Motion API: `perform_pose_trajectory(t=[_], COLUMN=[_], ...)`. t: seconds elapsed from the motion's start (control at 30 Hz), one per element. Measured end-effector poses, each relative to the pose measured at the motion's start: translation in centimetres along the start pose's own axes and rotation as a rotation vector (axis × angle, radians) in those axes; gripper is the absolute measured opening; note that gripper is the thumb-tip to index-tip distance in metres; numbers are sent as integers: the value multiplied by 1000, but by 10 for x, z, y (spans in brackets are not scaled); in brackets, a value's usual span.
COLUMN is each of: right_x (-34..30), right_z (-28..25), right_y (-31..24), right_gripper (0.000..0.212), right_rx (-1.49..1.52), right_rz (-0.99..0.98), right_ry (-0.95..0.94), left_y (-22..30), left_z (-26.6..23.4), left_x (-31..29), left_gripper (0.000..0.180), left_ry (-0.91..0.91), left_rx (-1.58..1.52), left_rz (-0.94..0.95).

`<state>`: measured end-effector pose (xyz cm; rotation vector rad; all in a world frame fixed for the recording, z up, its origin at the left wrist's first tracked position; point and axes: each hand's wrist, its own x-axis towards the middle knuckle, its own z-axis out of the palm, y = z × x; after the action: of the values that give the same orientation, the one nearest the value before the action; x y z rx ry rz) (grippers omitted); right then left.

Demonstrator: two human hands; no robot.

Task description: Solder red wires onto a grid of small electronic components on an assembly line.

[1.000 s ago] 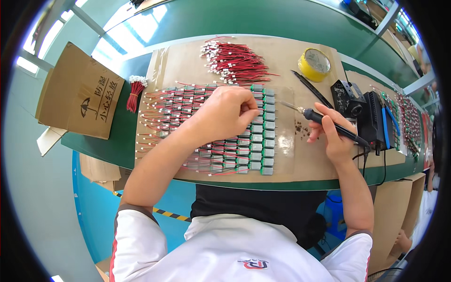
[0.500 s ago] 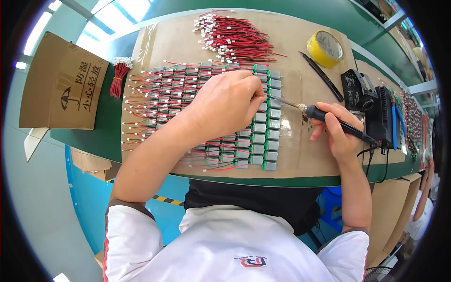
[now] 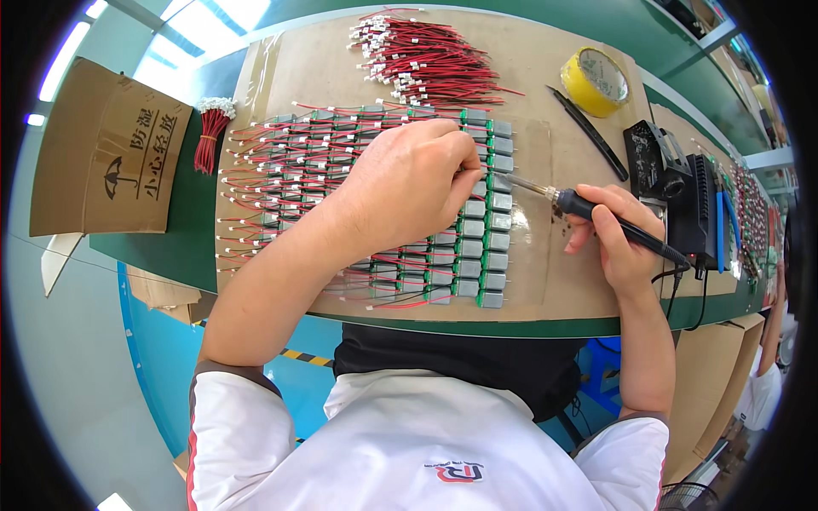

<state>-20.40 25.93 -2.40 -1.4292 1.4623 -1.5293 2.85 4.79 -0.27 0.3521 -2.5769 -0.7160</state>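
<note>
Rows of small grey metal blocks [image 3: 469, 248] with green circuit boards lie side by side on the table, many with red and black wires ending in white connectors. My left hand [image 3: 413, 183] reaches over the rows from the left. Its thumb and fingers are pinched together near the right-hand columns, and what they grip is hidden. In my right hand [image 3: 626, 243] is a soldering iron [image 3: 584, 207] with a dark handle, held like a pen. Its metal tip points left, at the boards beside my left fingertips.
Loose red wires [image 3: 430, 64] are heaped at the back, with a tied wire bundle [image 3: 207, 140] at left near a cardboard box [image 3: 106, 153]. To the right are a yellow tape roll [image 3: 594, 83], a black pen-like tool [image 3: 588, 134] and a black soldering station [image 3: 694, 213] with the iron's cord.
Both hands keep nearly the same pose, with the soldering iron's tip still at the boards by my left fingers. The whole view has shifted slightly.
</note>
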Motion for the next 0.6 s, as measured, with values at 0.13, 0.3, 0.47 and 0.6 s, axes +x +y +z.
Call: perform_pose_trajectory(t=[0.13,0.3,0.47,0.6], right_x=[1,1,1,2], right_z=[0,1,1,1], right_y=[-1,-2,-1,-2], right_gripper=[29,29,29,29], right_rx=[-2,-12,-17,-30], right_rz=[-4,-4,-11,-28], right_ry=[-6,-9,-12,-14], left_y=[0,0,0,0], left_z=[1,2,2,2], left_x=[0,0,0,0], left_gripper=[8,8,8,8], left_ry=[10,20,16,9], left_rx=[12,22,23,18], left_rz=[8,15,13,11])
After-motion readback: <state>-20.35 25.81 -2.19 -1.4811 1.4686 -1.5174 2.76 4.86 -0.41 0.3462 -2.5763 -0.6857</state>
